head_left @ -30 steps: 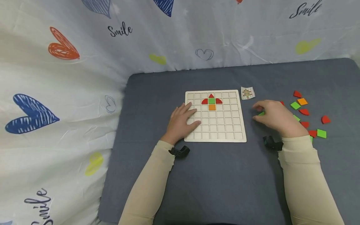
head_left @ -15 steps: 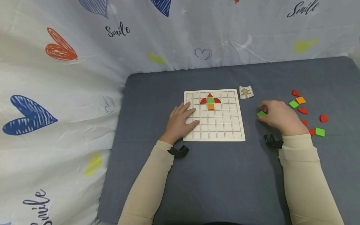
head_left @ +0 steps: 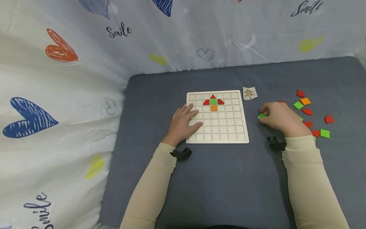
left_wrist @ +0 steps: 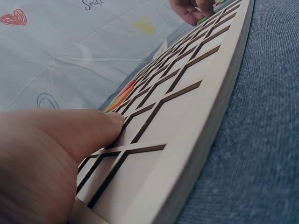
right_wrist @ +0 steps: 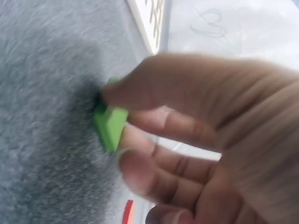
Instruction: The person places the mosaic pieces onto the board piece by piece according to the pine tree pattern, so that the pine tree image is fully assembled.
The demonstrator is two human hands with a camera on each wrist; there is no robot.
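My left hand (head_left: 183, 124) rests on the left side of a pale wooden grid board (head_left: 228, 130), fingers spread and straight. In the left wrist view, the thumb (left_wrist: 88, 133) lies across the grid's slots. Set in the board are a green square (head_left: 213, 101), an orange square (head_left: 213, 108) below it, a red triangle (head_left: 213, 96) above, and a red curved piece (head_left: 220, 102) on either side. Right of the board, my right hand (head_left: 281, 119) pinches a green square tile (right_wrist: 111, 126) between thumb and forefinger, low over the cloth.
A small pattern card (head_left: 250, 93) lies by the board's upper right corner. Loose tiles are scattered around and beyond my right hand, among them an orange square (head_left: 305, 101), a green square (head_left: 325, 133) and a red piece (head_left: 329, 119). A printed curtain (head_left: 177, 38) hangs behind the table.
My right thumb and fingers have closed on the green tile, and it has shifted slightly left with them. The left hand has stayed on the board.
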